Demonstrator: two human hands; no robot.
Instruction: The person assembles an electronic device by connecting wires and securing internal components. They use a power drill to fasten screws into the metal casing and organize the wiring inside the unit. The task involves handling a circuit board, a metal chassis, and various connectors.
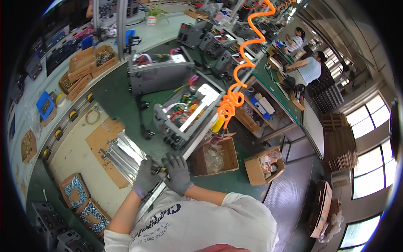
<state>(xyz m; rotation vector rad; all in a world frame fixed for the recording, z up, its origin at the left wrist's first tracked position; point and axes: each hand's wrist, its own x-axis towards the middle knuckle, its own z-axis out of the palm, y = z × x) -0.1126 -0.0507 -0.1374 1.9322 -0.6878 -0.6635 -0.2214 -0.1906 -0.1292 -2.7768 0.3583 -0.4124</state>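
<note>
My left hand (145, 177), in a grey glove, is at the near edge of the workbench with its fingers bent inward. My right hand (178, 174), gloved the same way, is close beside it, its fingers curled and slightly apart. A small dark part with a touch of yellow (158, 169) shows between the two hands, mostly hidden by them. Just beyond my left hand, a bundle of long shiny metal strips (124, 157) lies on a flat piece of cardboard (100, 140). The bench's metal edge (152, 196) passes under my hands.
Open grey machine housings (189, 110) with exposed wiring stand ahead. An orange coiled hose (230, 104) hangs to their right. Boxes of screws (75, 191) sit at left; cartons (263, 166) stand off the bench at right. Two people (308, 69) work farther off.
</note>
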